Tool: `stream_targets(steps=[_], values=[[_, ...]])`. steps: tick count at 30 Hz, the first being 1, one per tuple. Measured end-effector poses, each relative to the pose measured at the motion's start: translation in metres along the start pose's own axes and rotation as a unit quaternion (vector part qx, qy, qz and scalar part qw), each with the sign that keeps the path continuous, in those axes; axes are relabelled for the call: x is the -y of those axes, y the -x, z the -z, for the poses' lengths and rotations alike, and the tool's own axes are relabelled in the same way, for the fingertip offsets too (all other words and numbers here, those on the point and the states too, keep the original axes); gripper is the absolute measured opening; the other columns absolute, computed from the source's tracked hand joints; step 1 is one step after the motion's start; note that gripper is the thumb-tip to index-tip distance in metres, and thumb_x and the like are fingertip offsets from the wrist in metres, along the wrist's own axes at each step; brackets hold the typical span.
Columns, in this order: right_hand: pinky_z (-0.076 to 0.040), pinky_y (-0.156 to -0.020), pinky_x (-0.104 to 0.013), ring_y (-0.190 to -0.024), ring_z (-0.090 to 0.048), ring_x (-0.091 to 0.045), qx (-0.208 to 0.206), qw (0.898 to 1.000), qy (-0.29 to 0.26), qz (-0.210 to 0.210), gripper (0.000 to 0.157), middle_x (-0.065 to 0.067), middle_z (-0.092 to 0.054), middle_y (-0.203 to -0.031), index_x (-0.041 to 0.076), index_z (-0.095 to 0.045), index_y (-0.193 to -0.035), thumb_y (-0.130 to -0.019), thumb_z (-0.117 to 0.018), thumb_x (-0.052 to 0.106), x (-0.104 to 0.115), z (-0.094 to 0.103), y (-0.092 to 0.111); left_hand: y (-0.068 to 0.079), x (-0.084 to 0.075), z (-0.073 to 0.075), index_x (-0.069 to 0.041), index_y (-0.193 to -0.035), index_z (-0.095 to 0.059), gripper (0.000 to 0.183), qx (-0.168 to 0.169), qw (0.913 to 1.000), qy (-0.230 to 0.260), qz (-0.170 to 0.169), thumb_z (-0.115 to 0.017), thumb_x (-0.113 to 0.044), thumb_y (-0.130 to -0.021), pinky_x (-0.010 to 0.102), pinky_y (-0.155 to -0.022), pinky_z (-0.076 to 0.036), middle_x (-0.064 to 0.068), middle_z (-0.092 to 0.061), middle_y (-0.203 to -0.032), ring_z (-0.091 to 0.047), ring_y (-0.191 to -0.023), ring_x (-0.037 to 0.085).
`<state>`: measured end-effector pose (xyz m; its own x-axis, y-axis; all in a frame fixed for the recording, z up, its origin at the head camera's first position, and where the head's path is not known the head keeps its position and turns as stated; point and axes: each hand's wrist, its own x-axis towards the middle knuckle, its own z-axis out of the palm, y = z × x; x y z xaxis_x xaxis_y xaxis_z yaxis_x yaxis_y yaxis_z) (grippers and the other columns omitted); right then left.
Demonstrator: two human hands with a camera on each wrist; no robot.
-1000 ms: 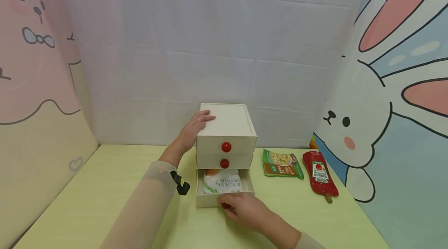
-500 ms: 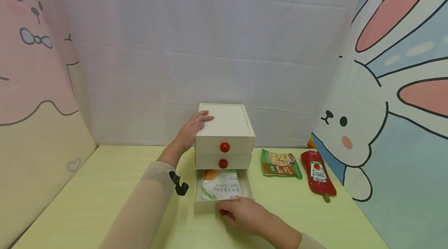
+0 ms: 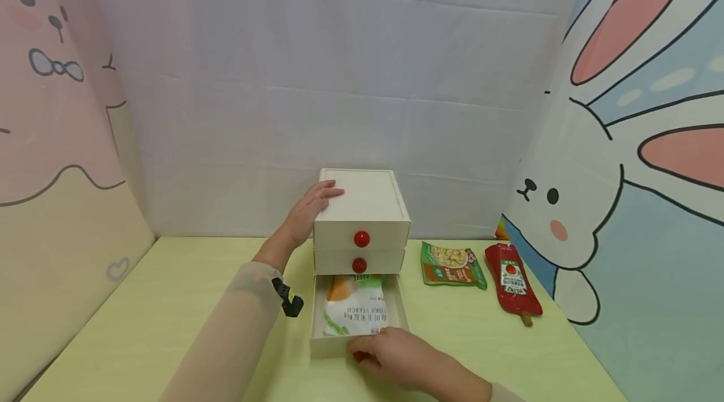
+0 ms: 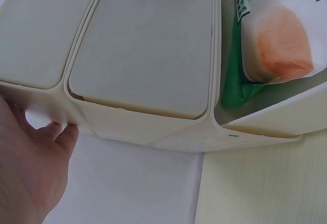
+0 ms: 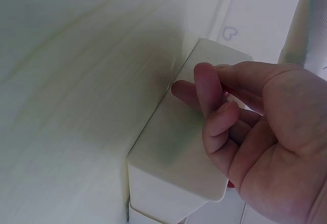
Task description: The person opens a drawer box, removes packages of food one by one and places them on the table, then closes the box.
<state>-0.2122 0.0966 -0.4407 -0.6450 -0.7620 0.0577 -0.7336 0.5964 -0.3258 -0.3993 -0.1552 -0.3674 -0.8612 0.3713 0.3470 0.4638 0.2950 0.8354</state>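
Note:
A small white drawer cabinet (image 3: 364, 195) stands on the table, with its bottom drawer (image 3: 329, 347) pulled out. Inside that drawer lies a white and green bag of corn starch (image 3: 355, 306). My right hand (image 3: 396, 355) pinches the red drawer knob (image 5: 228, 91), which is mostly covered by the fingers. My left hand (image 3: 308, 210) rests against the cabinet's top left edge, fingers spread over the top. The left wrist view shows that hand (image 4: 36, 168) at the side of the upper drawers, beside the bag in the drawer.
Right of the cabinet lie a green food packet (image 3: 452, 265) and a red Heinz ketchup pouch (image 3: 513, 282). Two more red knobs, an upper knob (image 3: 362, 239) and a middle knob (image 3: 359, 265), mark closed drawers. A white curtain (image 3: 339, 75) hangs behind the table.
My right hand has drawn the bottom drawer farther out toward me, and more of the corn starch bag shows. My left hand keeps its place on the cabinet.

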Motion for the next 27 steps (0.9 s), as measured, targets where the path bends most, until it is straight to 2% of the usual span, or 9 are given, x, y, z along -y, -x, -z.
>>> stream_targets(steps=[10,20,27], values=[[-0.039,-0.066,-0.007,-0.068,-0.045,0.005,-0.003,1.000,-0.001,0.020,0.011,0.016,-0.059,-0.083,0.021,-0.073,-0.104,-0.103,-0.073,0.010,0.006,0.000,0.003,0.000,0.000,0.000,-0.007,-0.159,-0.057,0.054,0.000,1.0000,-0.003,-0.005,-0.030,-0.023,-0.115,0.070,-0.135,-0.012,0.007,-0.027,-0.182,-0.014,-0.172,0.036],[-0.046,-0.071,-0.009,-0.073,-0.051,0.005,0.033,0.999,-0.021,-0.018,0.012,0.019,-0.065,-0.090,0.024,-0.076,-0.114,-0.106,-0.072,0.016,0.010,0.000,0.006,0.000,0.000,0.000,-0.008,-0.159,-0.058,0.054,-0.001,1.0000,-0.001,-0.003,-0.030,-0.024,-0.115,0.070,-0.135,-0.012,0.006,-0.028,-0.182,-0.015,-0.172,0.035],[-0.048,-0.070,-0.011,-0.073,-0.052,0.006,0.044,0.998,-0.030,-0.014,0.016,0.020,-0.066,-0.092,0.026,-0.076,-0.120,-0.107,-0.071,0.019,0.011,0.000,0.010,0.000,-0.001,-0.001,-0.009,-0.158,-0.059,0.054,-0.004,1.0000,-0.001,0.002,-0.032,-0.025,-0.114,0.070,-0.135,-0.013,0.005,-0.029,-0.181,-0.016,-0.171,0.035]])
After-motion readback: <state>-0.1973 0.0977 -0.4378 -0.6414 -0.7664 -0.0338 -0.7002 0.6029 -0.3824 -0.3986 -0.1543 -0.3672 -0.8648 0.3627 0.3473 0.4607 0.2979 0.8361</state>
